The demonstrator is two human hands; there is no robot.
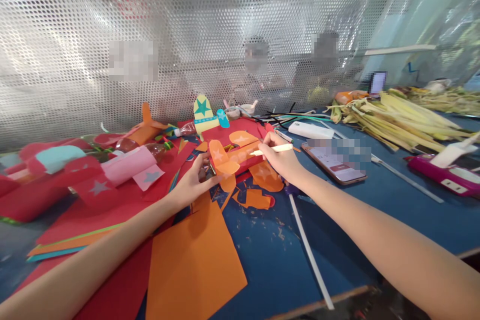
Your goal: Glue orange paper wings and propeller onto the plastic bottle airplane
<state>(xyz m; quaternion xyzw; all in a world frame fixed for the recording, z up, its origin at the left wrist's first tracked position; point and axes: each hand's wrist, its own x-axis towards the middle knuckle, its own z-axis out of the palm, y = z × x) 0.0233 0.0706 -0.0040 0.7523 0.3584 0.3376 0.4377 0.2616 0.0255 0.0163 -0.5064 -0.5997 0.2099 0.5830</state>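
An orange paper-covered toy airplane [243,151] with pale stars on its wings and tail lies in front of me. My left hand [193,182] grips its tail end, thumb below and fingers above, where a bit of clear plastic bottle shows. My right hand [280,156] is closed around a cream-coloured marker pen [275,149]. The pen's tip points left and meets or hovers over the airplane's orange body; I cannot tell whether it touches. Orange paper scraps [255,199] lie just below the airplane, and a large orange sheet [195,260] sits nearer to me.
Red airplanes [93,185] and stacked coloured paper [78,240] crowd the left. A yellow airplane [204,117] stands behind. On the right are a phone [333,160], a white power bank [311,130], a purple power strip [446,175] and dried husks [393,115]. A perforated metal screen [210,25] backs the blue table [270,270].
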